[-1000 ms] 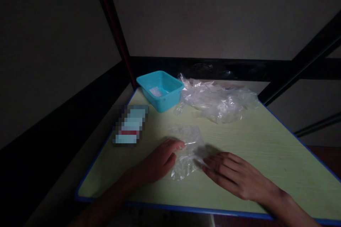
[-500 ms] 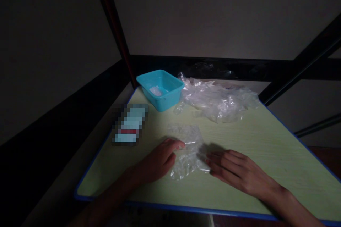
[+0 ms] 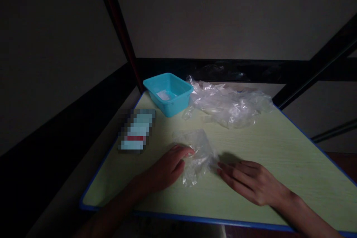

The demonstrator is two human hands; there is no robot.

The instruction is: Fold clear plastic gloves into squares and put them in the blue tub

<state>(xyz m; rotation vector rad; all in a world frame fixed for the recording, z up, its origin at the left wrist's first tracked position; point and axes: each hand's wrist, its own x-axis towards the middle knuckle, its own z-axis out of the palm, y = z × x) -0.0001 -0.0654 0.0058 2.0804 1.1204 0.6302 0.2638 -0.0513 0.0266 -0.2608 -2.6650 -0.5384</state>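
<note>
Compared with half a second ago, bunched more tightly between the hands, with its near right corner drawn in, in the case of the clear plastic bag (image 3: 199, 145). Barely shifted at the left hand (image 3: 169, 169): curved over the bag's left side, thumb and forefinger apart, not visibly pinched on anything. At the right hand (image 3: 251, 180), fingers nearly straight and close together, tips at the bag's right edge; cannot tell whether pinching it, with the thumb hidden.

Counting: two hands, one bag flat on one table (image 3: 279, 156) between them. Beyond the left hand, one blue basin (image 3: 177, 107) with one pale piece (image 3: 163, 95) inside. Left of the left hand, one pixelated flat item (image 3: 138, 130). Beyond both hands, right of the basin, one heap of clear plastic (image 3: 228, 106); too tangled to count its pieces.
</note>
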